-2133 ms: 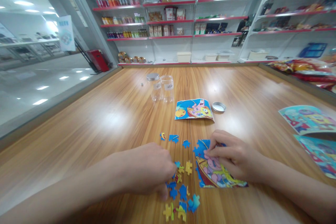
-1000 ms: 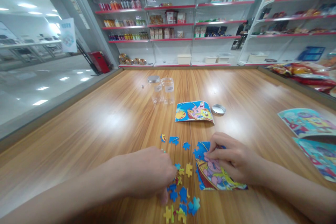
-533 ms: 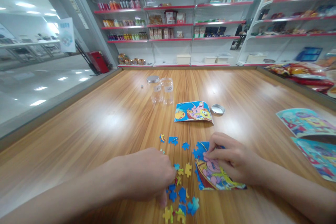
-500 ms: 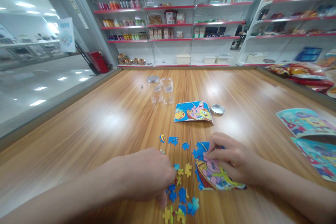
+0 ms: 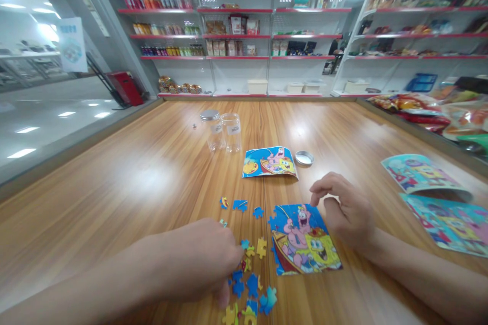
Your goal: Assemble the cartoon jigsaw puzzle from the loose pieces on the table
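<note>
Nearest edge: loose jigsaw pieces (image 5: 252,285), mostly blue and yellow, scattered on the wood-grain table (image 5: 125,208), some overlapping. Left hand (image 5: 206,259) low over their left side, back of hand up; fingertips hidden beneath, so cannot tell whether they hold a piece; thumb points down toward the table. Just right of the pile lies the joined puzzle section (image 5: 301,246), flat, tabs bare along its left edge, other sides straight. Right hand (image 5: 324,204) at its upper right corner, index bent, thumb a little apart, nothing seen between them; contact with the section unclear. Handling, my judgement: one light right fingertip on the section would stop it sliding while a piece is pressed in from the left; pinch pieces by their sides, turn before lowering, press straight down, never force a tab. Spreading the overlaps first should make shapes easier to read. Beyond the pile, three set-apart pieces (image 5: 240,205) in a loose row; the middle one carries a pale line, worth checking against the rod on the picture sheet (image 5: 269,162), which bows up slightly farther back. Silver lid (image 5: 304,158) just beside it. Farther: capped jar (image 5: 211,131) and open jar (image 5: 231,133), then stocked shelves (image 5: 238,36).
</note>
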Motion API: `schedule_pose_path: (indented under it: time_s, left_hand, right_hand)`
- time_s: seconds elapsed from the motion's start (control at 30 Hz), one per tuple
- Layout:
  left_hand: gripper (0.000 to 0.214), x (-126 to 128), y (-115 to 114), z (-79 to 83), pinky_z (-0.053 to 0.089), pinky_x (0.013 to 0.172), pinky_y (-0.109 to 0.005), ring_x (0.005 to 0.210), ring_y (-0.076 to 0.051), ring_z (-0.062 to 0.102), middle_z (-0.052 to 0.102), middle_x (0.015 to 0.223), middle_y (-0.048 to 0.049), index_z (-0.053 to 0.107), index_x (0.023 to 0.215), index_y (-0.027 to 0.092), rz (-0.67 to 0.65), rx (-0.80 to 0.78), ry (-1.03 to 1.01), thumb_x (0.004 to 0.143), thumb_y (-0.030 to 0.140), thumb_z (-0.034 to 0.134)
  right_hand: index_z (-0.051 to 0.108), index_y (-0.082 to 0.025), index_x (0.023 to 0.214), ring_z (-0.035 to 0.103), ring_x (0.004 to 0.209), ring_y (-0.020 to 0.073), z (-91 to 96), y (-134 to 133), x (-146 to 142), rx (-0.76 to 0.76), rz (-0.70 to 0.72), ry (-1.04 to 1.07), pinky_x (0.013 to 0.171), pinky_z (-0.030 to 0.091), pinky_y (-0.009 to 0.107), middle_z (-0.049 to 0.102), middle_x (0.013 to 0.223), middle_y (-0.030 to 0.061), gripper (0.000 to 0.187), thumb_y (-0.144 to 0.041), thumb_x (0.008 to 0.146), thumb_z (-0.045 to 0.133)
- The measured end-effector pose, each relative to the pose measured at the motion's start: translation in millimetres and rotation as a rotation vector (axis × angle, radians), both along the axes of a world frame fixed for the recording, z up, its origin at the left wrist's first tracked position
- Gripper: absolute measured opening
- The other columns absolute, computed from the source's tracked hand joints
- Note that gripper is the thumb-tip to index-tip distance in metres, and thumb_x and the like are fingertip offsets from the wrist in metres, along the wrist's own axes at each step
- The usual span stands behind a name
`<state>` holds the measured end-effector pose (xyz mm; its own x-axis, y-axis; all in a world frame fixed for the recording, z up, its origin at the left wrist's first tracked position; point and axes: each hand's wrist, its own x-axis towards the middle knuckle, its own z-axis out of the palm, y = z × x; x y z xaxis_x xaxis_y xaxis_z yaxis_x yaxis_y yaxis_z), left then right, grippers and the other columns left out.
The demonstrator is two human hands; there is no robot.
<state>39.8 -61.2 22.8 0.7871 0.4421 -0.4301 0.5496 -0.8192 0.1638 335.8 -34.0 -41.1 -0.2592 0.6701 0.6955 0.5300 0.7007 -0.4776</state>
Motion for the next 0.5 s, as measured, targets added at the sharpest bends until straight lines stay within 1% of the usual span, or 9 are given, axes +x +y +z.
schedule_pose_path:
  time_s: [0.07, 0.13, 0.27, 0.33, 0.5]
  left_hand:
    - [0.025, 1, -1, 1.2, 0.037, 0.05, -0.03, 0.067, -0.025, 0.073, 0.075, 0.072, -0.0064, 0.074, 0.08, 0.016, 0.026, -0.021, 0.005, 0.081, 0.041, 0.079]
    - [0.023, 1, -1, 1.8, 0.037, 0.05, -0.029, 0.069, -0.025, 0.072, 0.075, 0.073, -0.0069, 0.074, 0.08, 0.016, 0.045, -0.036, 0.01, 0.081, 0.038, 0.079]
    - [0.022, 3, -1, 1.3, 0.036, 0.051, -0.029, 0.069, -0.025, 0.072, 0.074, 0.073, -0.0083, 0.074, 0.08, 0.015, 0.069, -0.052, 0.002, 0.081, 0.036, 0.08]
    - [0.021, 4, -1, 2.2, 0.037, 0.052, -0.028, 0.068, -0.025, 0.072, 0.074, 0.073, -0.0079, 0.074, 0.079, 0.015, 0.082, -0.065, 0.008, 0.08, 0.035, 0.08]
    - [0.015, 4, -2, 4.3, 0.044, 0.059, -0.029, 0.075, -0.026, 0.073, 0.076, 0.08, -0.0063, 0.074, 0.081, 0.016, 0.139, -0.097, 0.055, 0.082, 0.03, 0.079]
  right_hand:
    - [0.06, -0.02, 0.093, 0.06, 0.072, 0.0194, 0.3, 1, -1, -0.008, -0.022, -0.018, 0.074, 0.046, 0.037, 0.065, 0.073, 0.0016, 0.031, 0.002, 0.079, 0.042]
    - [0.06, -0.02, 0.091, 0.06, 0.074, 0.0202, -0.4, 2, -2, -0.007, -0.005, -0.075, 0.076, 0.045, 0.037, 0.067, 0.072, 0.0015, 0.031, 0.002, 0.079, 0.042]
    - [0.067, -0.019, 0.086, 0.057, 0.073, 0.0199, -6.1, 6, -2, -0.082, 0.038, -0.193, 0.069, 0.043, 0.034, 0.065, 0.071, 0.0027, 0.035, 0.005, 0.075, 0.044]
    - [0.07, -0.018, 0.085, 0.057, 0.074, 0.0196, -8.9, 8, -1, -0.099, 0.04, -0.186, 0.067, 0.043, 0.033, 0.063, 0.073, 0.0039, 0.037, 0.006, 0.073, 0.045]
    - [0.071, -0.016, 0.086, 0.055, 0.075, 0.02, -9.3, 7, -2, -0.056, 0.103, -0.185, 0.067, 0.043, 0.032, 0.062, 0.072, 0.0052, 0.034, 0.005, 0.076, 0.046]
